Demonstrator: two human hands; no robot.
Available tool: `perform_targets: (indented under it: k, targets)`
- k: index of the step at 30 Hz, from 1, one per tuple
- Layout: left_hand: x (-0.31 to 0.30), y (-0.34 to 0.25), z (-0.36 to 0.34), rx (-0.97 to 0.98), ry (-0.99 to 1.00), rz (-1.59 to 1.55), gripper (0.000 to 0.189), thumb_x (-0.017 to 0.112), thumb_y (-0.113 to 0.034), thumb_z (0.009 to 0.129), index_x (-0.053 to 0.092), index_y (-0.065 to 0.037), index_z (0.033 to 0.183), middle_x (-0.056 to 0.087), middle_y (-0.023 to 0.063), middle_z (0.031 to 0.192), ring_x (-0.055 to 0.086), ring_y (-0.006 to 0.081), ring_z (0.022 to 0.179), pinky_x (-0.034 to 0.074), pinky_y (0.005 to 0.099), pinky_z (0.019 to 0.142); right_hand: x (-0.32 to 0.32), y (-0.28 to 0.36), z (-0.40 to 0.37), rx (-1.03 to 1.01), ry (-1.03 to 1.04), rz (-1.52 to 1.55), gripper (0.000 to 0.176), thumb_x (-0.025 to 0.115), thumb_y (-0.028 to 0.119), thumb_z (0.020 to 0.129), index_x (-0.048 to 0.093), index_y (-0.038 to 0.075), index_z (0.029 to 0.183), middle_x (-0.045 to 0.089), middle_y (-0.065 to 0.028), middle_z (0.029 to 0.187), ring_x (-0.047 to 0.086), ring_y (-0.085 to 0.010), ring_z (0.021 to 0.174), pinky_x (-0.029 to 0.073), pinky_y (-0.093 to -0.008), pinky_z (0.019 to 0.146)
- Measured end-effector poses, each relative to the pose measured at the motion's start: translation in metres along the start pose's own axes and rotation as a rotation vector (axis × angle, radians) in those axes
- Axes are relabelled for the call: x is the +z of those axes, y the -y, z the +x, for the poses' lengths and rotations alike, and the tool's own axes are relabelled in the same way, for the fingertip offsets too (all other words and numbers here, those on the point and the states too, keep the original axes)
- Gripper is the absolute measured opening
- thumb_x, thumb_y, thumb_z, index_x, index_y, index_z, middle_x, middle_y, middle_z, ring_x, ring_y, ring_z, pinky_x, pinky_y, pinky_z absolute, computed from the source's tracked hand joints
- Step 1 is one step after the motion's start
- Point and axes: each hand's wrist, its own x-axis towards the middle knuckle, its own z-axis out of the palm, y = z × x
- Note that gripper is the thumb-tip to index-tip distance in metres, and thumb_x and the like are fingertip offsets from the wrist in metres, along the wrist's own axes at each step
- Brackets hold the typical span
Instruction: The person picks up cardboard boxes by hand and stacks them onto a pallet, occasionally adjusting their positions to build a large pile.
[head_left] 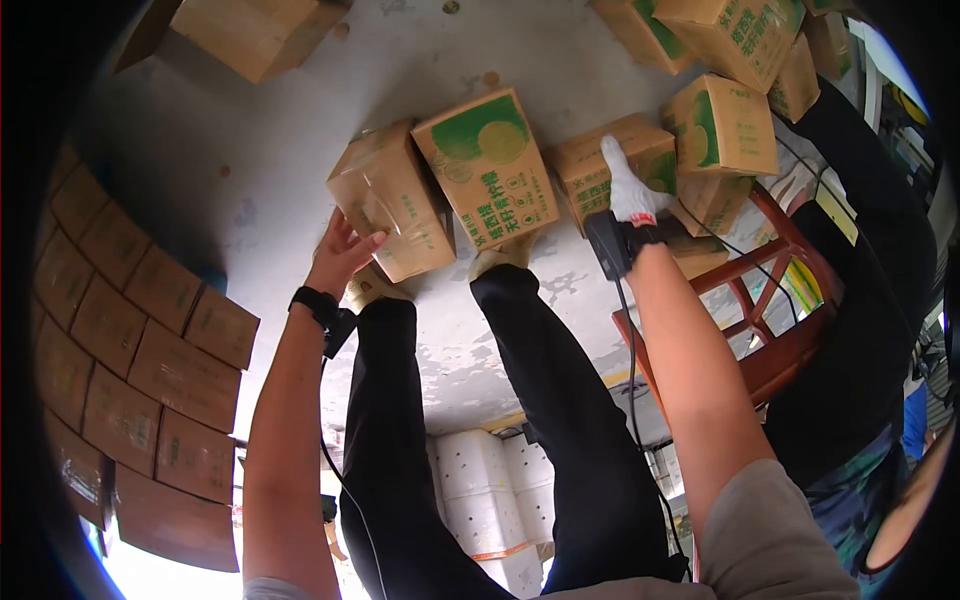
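Observation:
My left hand (340,252) is bare, with a black watch at the wrist, and its spread fingers touch the near corner of a brown cardboard box (392,200) on the concrete floor. My right hand (626,185) wears a white glove and lies flat on another carton (600,165) with green print. Between these two stands a third carton (490,165) with a green and yellow label, leaning on its neighbours. My legs in black trousers (540,400) stand just behind the boxes.
A wall of stacked brown cartons (150,350) fills the left. More green-printed cartons (722,125) lie at the upper right beside a red wooden frame (790,300). Another person in black clothing (860,260) stands at the right. White foam boxes (480,490) sit behind my legs.

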Motion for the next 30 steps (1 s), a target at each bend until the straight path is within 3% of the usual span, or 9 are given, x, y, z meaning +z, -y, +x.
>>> perform_targets:
  k: [1,4,8,14,16,20,24,27,30]
  targets:
    - [0.008,0.005,-0.006,0.084,-0.072,-0.04,0.093,0.077,-0.02,0.084,0.016,-0.02,0.154,0.041,0.0122,0.145,0.048,0.0262,0.13,0.044,0.0399,0.103,0.024,0.034,-0.01,0.406,-0.499,0.274,0.115,0.085,0.044,0.068,0.015,0.008,0.152,0.045,-0.0303,0.132,0.046,-0.0329,0.127,0.043,-0.0392,0.101]
    - [0.038,0.018,-0.023,0.245,-0.39,0.034,0.091,0.076,-0.019,0.085,0.016,-0.021,0.154,0.037,0.0201,0.145,0.044,0.0317,0.132,0.043,0.0419,0.104,0.035,0.033,-0.009,0.572,-0.584,0.12,0.138,0.081,0.064,0.059,0.003,-0.006,0.149,0.032,-0.0296,0.143,0.042,-0.0347,0.128,0.035,-0.042,0.107]
    - [0.074,0.039,-0.011,0.423,-0.729,0.151,0.088,0.069,-0.019,0.09,0.009,-0.017,0.155,0.022,0.0256,0.151,0.023,0.0403,0.142,0.024,0.052,0.115,0.035,0.088,-0.061,0.348,-0.528,-0.017,0.133,0.089,0.044,0.059,0.002,0.0,0.15,0.02,-0.0295,0.148,0.034,-0.0412,0.134,0.036,-0.0462,0.109]
    - [0.132,0.009,0.008,0.166,-0.926,0.622,0.158,0.09,-0.063,0.045,-0.015,-0.013,0.152,0.014,0.0314,0.146,0.016,0.0455,0.14,0.023,0.0562,0.113,0.039,0.109,-0.081,0.227,-0.433,-0.232,0.135,0.089,0.036,0.058,-0.004,0.013,0.153,0.024,-0.0359,0.142,0.04,-0.0453,0.128,0.041,-0.0494,0.104]
    - [0.123,0.007,0.003,0.079,-0.92,0.669,0.152,0.089,-0.062,0.05,-0.011,-0.013,0.153,0.022,0.0302,0.142,0.022,0.0466,0.137,0.025,0.0575,0.112,0.036,0.122,-0.085,0.086,-0.259,-0.503,0.136,0.09,0.037,0.055,-0.002,0.02,0.154,0.021,-0.0359,0.144,0.033,-0.0499,0.132,0.036,-0.0544,0.107]
    - [0.052,0.038,-0.008,0.515,-0.686,0.388,0.13,0.088,-0.042,0.067,-0.002,-0.008,0.155,0.029,0.0246,0.143,0.036,0.0353,0.132,0.033,0.0466,0.11,0.028,0.135,-0.07,-0.044,-0.211,-0.479,0.138,0.09,0.041,0.053,-0.002,0.021,0.154,0.021,-0.0356,0.144,0.031,-0.0513,0.132,0.035,-0.0548,0.108]
    - [-0.01,0.035,-0.029,0.421,-0.393,0.129,0.094,0.067,-0.042,0.087,0.01,-0.015,0.157,0.045,0.0169,0.133,0.045,0.0288,0.125,0.041,0.0401,0.102,0.038,0.144,-0.062,-0.069,-0.179,-0.495,0.138,0.091,0.041,0.052,-0.001,0.021,0.154,0.023,-0.0354,0.144,0.03,-0.0519,0.132,0.035,-0.0559,0.108]
    - [-0.057,0.084,-0.016,0.192,-0.714,0.147,0.07,0.043,-0.058,0.093,0.043,-0.008,0.143,0.047,0.0103,0.134,0.049,0.0268,0.12,0.036,0.0396,0.104,0.059,0.149,-0.058,-0.127,-0.206,-0.582,0.134,0.089,0.042,0.054,0.001,0.023,0.154,0.024,-0.0334,0.143,0.031,-0.0506,0.131,0.031,-0.057,0.109]
    - [-0.082,0.093,-0.004,0.099,-0.543,-0.048,0.066,0.047,-0.057,0.094,0.044,-0.01,0.14,0.05,0.0065,0.13,0.046,0.0222,0.126,0.034,0.0371,0.108,0.09,0.158,-0.059,-0.17,-0.31,-0.71,0.124,0.084,0.044,0.057,0.008,0.024,0.153,0.026,-0.0292,0.14,0.035,-0.0469,0.124,0.03,-0.0565,0.107]
